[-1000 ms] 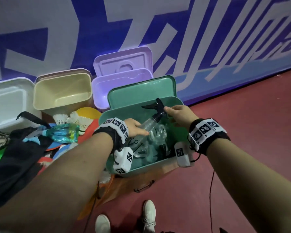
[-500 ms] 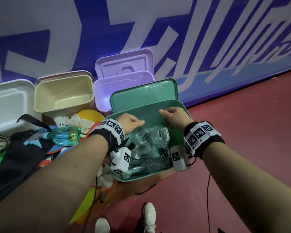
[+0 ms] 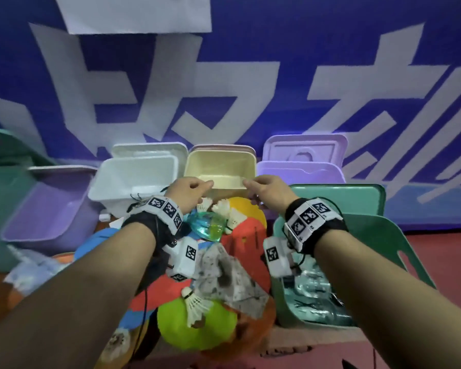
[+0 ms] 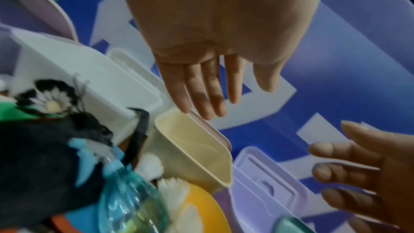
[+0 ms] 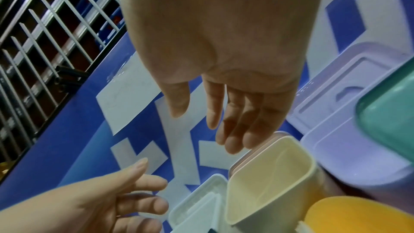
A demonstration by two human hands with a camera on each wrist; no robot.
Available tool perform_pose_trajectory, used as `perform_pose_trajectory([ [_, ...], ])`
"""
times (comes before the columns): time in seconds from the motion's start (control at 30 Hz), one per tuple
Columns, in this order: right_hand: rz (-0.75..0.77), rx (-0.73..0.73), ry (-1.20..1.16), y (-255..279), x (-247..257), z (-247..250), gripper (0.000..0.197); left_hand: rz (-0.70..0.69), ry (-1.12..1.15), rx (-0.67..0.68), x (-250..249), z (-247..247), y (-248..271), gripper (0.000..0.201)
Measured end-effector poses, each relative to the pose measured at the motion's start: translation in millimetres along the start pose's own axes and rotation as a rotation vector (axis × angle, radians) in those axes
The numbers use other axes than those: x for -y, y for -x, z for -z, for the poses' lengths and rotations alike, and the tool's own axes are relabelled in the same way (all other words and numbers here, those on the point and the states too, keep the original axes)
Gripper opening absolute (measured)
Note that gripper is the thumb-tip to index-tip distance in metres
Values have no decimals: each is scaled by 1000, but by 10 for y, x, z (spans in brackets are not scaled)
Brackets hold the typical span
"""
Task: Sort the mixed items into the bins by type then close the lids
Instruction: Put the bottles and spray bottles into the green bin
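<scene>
My left hand (image 3: 204, 186) and right hand (image 3: 252, 185) both reach to the empty cream bin (image 3: 220, 166), one at each near corner. The wrist views show the left hand (image 4: 233, 100) and right hand (image 5: 208, 127) with straight fingers, holding nothing, just above the cream bin (image 4: 195, 151) (image 5: 268, 174). I cannot tell whether they touch it. Under my wrists lies the mixed pile: shuttlecocks (image 3: 224, 209), a blue-green bottle (image 3: 208, 225), coloured discs (image 3: 240, 243) and a speckled cloth (image 3: 224, 272). The green bin (image 3: 280, 302) at right holds clear bottles (image 3: 314, 286).
A white bin (image 3: 133, 179) and a purple bin (image 3: 48, 211) stand open left of the cream one. Another purple bin (image 3: 301, 169) with its raised lid (image 3: 304, 150) stands right of it. The blue and white wall runs close behind the bins. Red floor lies at right.
Both hands have left the green bin, where they put down a spray bottle, and moved left and forward to the cream bin. The head view swung left.
</scene>
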State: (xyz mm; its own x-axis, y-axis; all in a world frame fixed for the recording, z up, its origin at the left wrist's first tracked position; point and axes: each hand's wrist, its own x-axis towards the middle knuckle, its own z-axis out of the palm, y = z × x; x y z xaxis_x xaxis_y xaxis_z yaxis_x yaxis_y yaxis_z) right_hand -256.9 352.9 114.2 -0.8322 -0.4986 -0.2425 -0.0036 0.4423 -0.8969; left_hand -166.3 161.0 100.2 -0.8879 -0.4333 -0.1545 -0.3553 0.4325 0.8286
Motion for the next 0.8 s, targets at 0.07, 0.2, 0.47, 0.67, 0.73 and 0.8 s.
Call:
perform_pose_trajectory([
  [0.07,16,27,7,-71,145,-237,24,17,32,-44,161,301,7,27],
  [0.2,39,56,68,-204,426,-727,25,39,39,-126,518,845,1,31],
  [0.47,2,29,146,-466,419,-1402,32,122,62,-166,1284,1378,-140,35],
  [0.67,-62,29,276,-695,123,-1596,23,219,81,-143,1764,1338,-326,32],
  [0.73,-83,33,333,-776,23,-1625,22,242,72,-132,1882,1277,-372,33],
  [0.8,-129,52,373,-870,-86,-1660,28,284,25,-121,1995,1196,-426,34],
])
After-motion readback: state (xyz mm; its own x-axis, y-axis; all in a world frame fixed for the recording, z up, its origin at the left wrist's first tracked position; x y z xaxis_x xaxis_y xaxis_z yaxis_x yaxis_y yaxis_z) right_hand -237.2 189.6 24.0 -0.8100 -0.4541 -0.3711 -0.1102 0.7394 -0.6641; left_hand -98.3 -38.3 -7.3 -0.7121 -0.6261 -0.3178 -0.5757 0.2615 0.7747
